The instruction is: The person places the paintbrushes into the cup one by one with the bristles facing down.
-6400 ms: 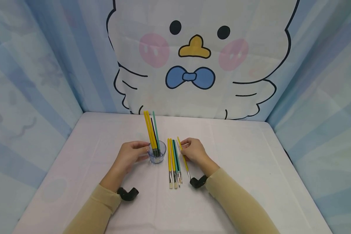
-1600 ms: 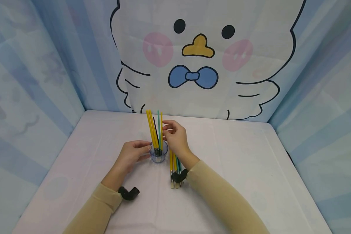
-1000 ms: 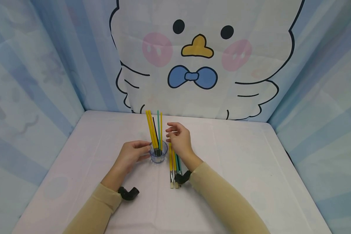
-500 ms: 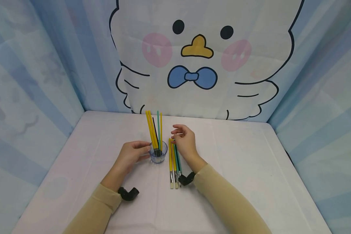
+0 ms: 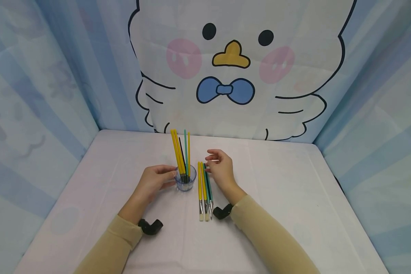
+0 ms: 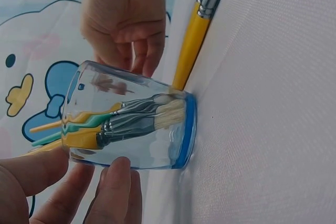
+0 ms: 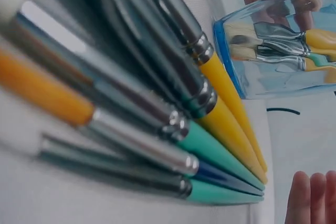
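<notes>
My left hand (image 5: 153,178) holds the side of a clear cup (image 5: 185,187) between thumb and fingers. Inside the cup, several paintbrushes (image 5: 177,150) with yellow, green and dark handles lean upright. The left wrist view shows their bristles down near the cup's blue base (image 6: 190,129). To the right of the cup, a row of paintbrushes (image 5: 200,182) lies on the table, bristles towards me. My right hand (image 5: 222,172) hovers by the far handle ends of the green brushes (image 7: 220,195), fingers loosely bent, holding nothing; whether a fingertip touches one, I cannot tell.
A white cloth covers the table (image 5: 281,228). Behind it hangs a curtain (image 5: 233,118) printed with a cartoon figure, and blue patterned curtains stand at both sides. A black wrist camera (image 5: 150,227) sits on each wrist.
The yellow paintbrush that my right hand held now stands in the cup. That hand has let go and moved right and nearer, over the lying brushes. My left hand stays at the cup.
</notes>
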`<state>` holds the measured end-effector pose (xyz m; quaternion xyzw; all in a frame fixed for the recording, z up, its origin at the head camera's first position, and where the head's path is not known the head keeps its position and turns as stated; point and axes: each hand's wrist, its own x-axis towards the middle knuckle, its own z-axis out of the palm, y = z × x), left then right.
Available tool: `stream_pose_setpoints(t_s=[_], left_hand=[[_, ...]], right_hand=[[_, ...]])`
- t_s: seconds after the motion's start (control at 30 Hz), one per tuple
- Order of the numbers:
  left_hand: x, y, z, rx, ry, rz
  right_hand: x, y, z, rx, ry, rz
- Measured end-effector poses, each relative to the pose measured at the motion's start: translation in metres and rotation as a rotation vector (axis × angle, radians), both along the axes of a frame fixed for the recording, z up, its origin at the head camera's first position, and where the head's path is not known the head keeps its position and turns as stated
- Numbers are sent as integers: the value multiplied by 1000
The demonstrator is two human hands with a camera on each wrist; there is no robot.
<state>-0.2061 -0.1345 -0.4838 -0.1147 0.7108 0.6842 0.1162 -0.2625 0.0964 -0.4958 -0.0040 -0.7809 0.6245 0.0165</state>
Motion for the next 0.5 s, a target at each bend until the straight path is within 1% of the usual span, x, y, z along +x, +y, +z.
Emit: stream_pose_setpoints(t_s=[0.1, 0.5], left_hand=[[1, 0, 0, -4, 4, -2], [1, 0, -1, -8, -1, 1]], right_hand=[[1, 3, -1, 11, -22, 5], [8, 13, -7, 112, -136, 22]])
